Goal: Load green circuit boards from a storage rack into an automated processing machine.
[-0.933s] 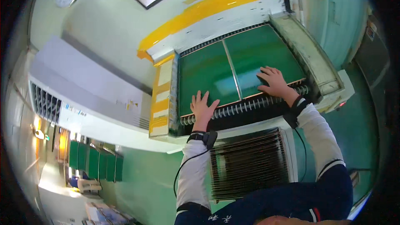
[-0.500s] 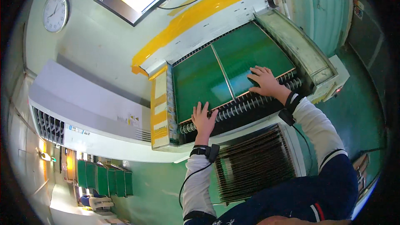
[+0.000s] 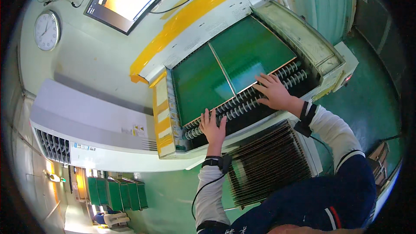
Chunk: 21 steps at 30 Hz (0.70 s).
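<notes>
Two glossy green panels (image 3: pixel 197 89) (image 3: pixel 253 47) with copper-coloured edges lie side by side, a thin pale strip between them. They rest on a conveyor bed of dark shafts with ring-shaped rollers (image 3: pixel 242 109). My left hand (image 3: pixel 213 129) has its fingers spread, the tips at the near edge of the left panel. My right hand (image 3: pixel 276 93) is also spread, palm down, its fingertips by the near edge of the right panel and the rest above the rollers. Neither hand grips anything. Both wrists wear black straps with cables.
Raised side walls, taped yellow on the left (image 3: pixel 164 115), flank the conveyor. Below it stands a dark slotted rack (image 3: pixel 268 164). A long white housing (image 3: pixel 95 121) is at left, with a monitor (image 3: pixel 130 0) and wall clock (image 3: pixel 47 30) above. Green panels on racks (image 3: pixel 117 194) stand farther off.
Both panels have slid away from me along the rollers, baring more roller rows. My right hand has come off the panel's surface to its near edge. The whole view has shifted slightly.
</notes>
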### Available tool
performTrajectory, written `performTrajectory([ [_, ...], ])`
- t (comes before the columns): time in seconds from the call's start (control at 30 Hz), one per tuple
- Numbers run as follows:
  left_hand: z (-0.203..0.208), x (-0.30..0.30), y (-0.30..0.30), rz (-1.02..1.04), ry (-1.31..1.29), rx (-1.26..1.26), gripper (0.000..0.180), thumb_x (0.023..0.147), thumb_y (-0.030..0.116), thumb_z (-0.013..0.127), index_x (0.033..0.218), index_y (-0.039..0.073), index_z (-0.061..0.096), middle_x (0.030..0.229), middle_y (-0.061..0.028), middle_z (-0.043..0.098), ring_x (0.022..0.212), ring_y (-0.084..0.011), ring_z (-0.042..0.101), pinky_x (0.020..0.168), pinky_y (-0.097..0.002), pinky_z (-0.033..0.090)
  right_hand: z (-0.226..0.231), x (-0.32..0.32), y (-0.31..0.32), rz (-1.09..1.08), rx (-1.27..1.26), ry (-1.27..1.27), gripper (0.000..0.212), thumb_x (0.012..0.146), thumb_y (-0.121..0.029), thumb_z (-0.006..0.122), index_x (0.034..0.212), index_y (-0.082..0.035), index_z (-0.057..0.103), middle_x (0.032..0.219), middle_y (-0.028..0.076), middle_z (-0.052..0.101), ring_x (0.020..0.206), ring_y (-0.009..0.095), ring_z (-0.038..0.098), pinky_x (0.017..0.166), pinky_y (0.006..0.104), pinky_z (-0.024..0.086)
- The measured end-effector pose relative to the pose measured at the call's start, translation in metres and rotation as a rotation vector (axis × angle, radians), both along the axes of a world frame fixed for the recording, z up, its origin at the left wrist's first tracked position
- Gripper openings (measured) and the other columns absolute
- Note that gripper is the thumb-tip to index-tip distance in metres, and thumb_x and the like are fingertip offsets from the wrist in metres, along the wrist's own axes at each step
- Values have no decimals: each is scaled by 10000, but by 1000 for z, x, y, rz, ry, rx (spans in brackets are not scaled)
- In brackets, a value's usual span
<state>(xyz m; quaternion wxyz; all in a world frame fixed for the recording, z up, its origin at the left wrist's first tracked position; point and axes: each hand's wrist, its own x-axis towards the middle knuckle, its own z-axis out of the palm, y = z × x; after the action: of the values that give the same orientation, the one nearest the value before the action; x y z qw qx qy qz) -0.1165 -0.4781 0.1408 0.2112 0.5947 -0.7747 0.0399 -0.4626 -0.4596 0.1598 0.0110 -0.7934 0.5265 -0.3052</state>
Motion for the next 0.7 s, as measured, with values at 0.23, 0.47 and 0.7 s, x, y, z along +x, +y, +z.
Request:
performTrajectory([
  [0.23, 3, -1, 3, -1, 14, -31, 641, 949, 493, 687, 1467, 132, 580, 1597, -176, 433, 1497, -410, 344, 1184, -619, 254, -3, 5, 15, 0, 5, -28, 610, 879, -360, 777, 1398, -100, 590, 1526, 169, 489, 1452, 380, 402, 1201, 568, 292],
  [0.47, 3, -5, 3, 25, 43, -47, 621, 944, 497, 689, 1427, 114, 609, 1610, -114, 428, 1483, -373, 365, 1187, -593, 270, 0, 6, 16, -11, -14, -42, 595, 872, -325, 783, 1380, -77, 597, 1488, 172, 525, 1433, 380, 423, 1200, 560, 293],
  [0.7, 4, -5, 4, 58, 78, -54, 598, 948, 488, 680, 1387, 84, 636, 1518, -158, 535, 1447, -374, 419, 1177, -558, 288, 1, 10, 18, -44, 8, 13, 580, 892, -345, 763, 1377, -69, 604, 1516, 162, 502, 1455, 351, 405, 1195, 560, 291],
])
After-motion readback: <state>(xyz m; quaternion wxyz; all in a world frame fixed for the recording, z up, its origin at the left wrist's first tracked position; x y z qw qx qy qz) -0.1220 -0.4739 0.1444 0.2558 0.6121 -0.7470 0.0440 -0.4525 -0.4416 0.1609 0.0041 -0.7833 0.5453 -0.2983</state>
